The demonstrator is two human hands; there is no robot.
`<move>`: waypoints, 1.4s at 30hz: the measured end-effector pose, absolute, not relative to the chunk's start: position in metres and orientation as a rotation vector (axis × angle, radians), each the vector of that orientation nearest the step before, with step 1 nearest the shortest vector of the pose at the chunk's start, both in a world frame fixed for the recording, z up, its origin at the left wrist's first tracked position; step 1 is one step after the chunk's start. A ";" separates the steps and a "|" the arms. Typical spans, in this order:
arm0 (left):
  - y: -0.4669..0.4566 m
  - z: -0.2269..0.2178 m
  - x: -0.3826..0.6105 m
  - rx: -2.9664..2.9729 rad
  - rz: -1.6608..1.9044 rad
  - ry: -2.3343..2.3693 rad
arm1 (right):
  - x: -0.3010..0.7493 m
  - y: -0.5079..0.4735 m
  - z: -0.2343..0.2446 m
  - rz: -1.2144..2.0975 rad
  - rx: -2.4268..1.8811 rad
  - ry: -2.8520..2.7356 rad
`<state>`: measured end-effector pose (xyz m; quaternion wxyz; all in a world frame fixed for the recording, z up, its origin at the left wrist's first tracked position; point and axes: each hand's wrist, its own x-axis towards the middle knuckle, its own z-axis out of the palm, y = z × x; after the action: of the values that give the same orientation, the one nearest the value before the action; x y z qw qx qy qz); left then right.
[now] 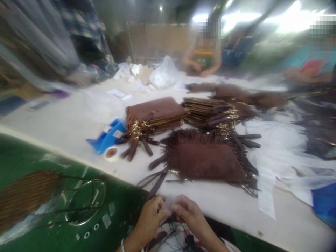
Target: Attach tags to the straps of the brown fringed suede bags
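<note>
Close to my body, at the table's near edge, my left hand [153,214] and my right hand [191,211] pinch a small thin whitish, see-through piece [170,202] between them. It looks like plastic film, but blur hides its exact kind. Just beyond my hands lies a brown fringed clutch bag [210,161], flat on the table with its wrist strap [157,183] toward me. Behind it are a stack of brown clutch bags [157,108] with gold zips and straps, and a second stack [204,110] to its right.
A blue tape dispenser [111,134] and a white tape roll [111,154] sit left on the white table [60,120]. White wrapping [278,140] spreads at right. Crumpled plastic [165,73] lies at the back. Two people work across the table. A stool [86,203] stands at lower left.
</note>
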<state>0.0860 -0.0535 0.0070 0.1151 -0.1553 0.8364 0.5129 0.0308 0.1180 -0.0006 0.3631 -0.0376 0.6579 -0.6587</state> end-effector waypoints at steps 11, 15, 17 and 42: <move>-0.052 0.002 0.090 -0.423 1.324 2.614 | 0.041 0.114 0.007 -1.555 -0.148 1.958; -0.051 0.013 0.089 -0.456 1.474 2.489 | 0.041 0.113 0.005 -1.517 -0.181 2.058; -0.052 0.019 0.088 -0.380 1.657 2.350 | 0.041 0.113 0.005 -1.488 -0.195 2.092; -0.072 0.022 0.074 -0.600 1.313 2.562 | -0.035 0.118 0.006 -0.647 -1.050 2.690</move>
<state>0.0743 -0.0719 0.0222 0.1004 -0.2031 0.8668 0.4441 -0.0355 0.1177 0.0062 0.0909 -0.3534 0.9052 -0.2178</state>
